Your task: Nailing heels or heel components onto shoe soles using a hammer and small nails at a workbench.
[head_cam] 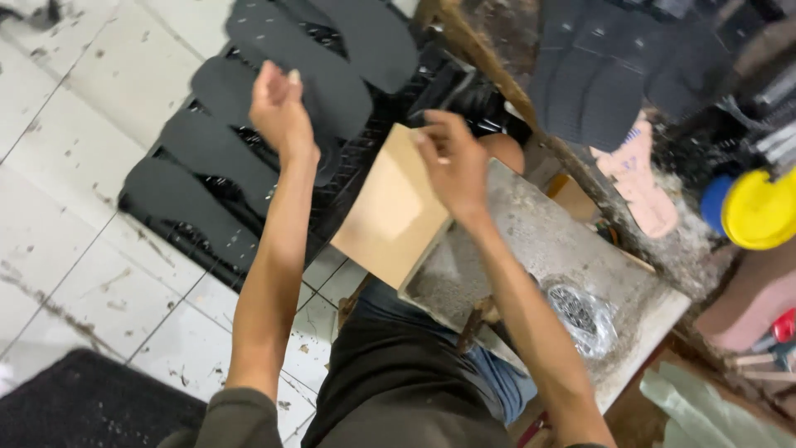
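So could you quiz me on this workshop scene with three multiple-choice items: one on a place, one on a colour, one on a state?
1. Where do the black soles lie?
A. on a black mat on the floor
B. in a box
C. on a shelf

2. What colour is the round lid at the right edge?
A. green
B. yellow
C. white

3. What is the right hand doing?
A. resting flat
B. holding a tan board
C. gripping a hammer

Answers: 1 A, the soles lie spread over the mat. 2 B, it is bright yellow. 3 B, its fingers pinch the board's top edge.

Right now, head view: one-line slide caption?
Left hand over black sole cutouts; right hand grips a tan board at a gritty work slab.
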